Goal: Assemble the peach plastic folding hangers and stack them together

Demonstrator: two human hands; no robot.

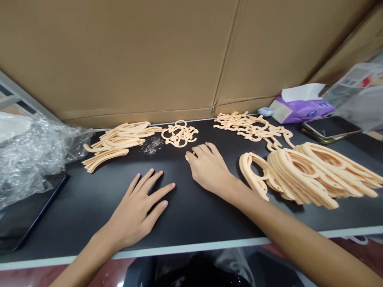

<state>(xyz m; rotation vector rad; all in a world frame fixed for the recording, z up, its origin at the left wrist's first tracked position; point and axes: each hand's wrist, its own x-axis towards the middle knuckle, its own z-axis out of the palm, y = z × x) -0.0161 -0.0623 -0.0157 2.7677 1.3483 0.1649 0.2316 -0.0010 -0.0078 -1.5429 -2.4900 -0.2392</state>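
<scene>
My left hand [139, 209] is open, palm down, with its fingers spread over the black tabletop [89, 215]. Further in, near the middle, my right hand [208, 165] has its fingers curled and drawn together; whatever they hold, if anything, is hidden. Just beyond it lies a small heap of peach-coloured plastic rings and hooks [180, 134]. To the left of that is a pile of long, curved peach plastic arms [119, 141]. Several flat peach plastic pieces with oval openings [305, 171] lie stacked beside my right forearm. Behind them is a spread of loose peach hook-shaped pieces [251, 126].
Cardboard [134, 59] stands along the table's back edge. Crumpled clear plastic wrap [32, 147] and a dark flat panel [32, 211] are at left. A purple tissue pack [308, 109] and a phone [330, 128] sit at back right. Small pale debris [152, 145] lies between the piles.
</scene>
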